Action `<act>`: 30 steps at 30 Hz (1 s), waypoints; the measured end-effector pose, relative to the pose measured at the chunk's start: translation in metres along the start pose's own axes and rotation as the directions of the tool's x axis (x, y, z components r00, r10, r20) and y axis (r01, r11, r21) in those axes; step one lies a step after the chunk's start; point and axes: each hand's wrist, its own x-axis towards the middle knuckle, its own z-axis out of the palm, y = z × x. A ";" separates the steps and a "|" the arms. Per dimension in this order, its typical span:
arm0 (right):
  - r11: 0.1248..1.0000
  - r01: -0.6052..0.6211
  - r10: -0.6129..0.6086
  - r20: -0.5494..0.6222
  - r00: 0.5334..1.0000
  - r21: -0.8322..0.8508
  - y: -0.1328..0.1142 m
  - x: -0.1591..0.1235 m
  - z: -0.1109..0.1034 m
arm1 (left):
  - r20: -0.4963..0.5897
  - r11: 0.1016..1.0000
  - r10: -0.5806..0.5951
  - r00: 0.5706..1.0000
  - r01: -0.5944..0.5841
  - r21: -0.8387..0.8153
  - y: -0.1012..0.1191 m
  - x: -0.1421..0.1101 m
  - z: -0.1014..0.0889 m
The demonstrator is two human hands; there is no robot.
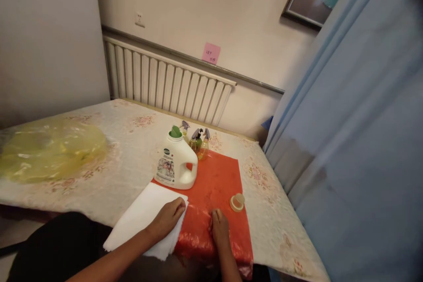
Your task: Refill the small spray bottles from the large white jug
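Note:
My left hand (168,217) rests as a loose fist on a stack of white sheets (139,211), cloth or paper, that hangs over the front edge of the table. On a red plastic sheet (214,180) lies my right hand (220,228), its fingers curled in and nothing visible in them. Beyond my hands a large white jug (176,165) with a handle and printed label stands upright, its neck uncapped around a green spout. To the right of my right hand sits a translucent cap (237,202). Several small spray bottles (198,143) stand behind the jug.
A crumpled yellow plastic bag (56,150) lies on the left of the flower-patterned tablecloth (128,150). A radiator (168,81) runs along the wall behind the table. A blue curtain (350,132) hangs close at the right. Something black (59,246) is below the front left edge.

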 end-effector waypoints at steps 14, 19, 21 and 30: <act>0.961 -0.134 0.114 0.095 0.989 0.244 -0.018 -0.008 -0.004 | -0.233 0.989 -0.146 0.961 0.135 -0.065 -0.050 0.015 -0.071; 0.957 -0.142 0.099 0.176 0.979 0.253 -0.036 0.011 -0.003 | -0.278 0.977 -0.179 0.944 0.136 -0.166 -0.062 0.028 -0.069; 0.954 -0.153 0.104 0.195 0.975 0.259 -0.043 0.021 -0.001 | -0.259 0.970 -0.181 0.949 0.128 -0.208 -0.068 0.033 -0.065; 0.978 -0.084 0.084 0.009 0.996 0.190 -0.060 0.112 0.020 | 0.319 0.570 -0.011 0.948 0.268 -0.777 -0.087 0.043 -0.072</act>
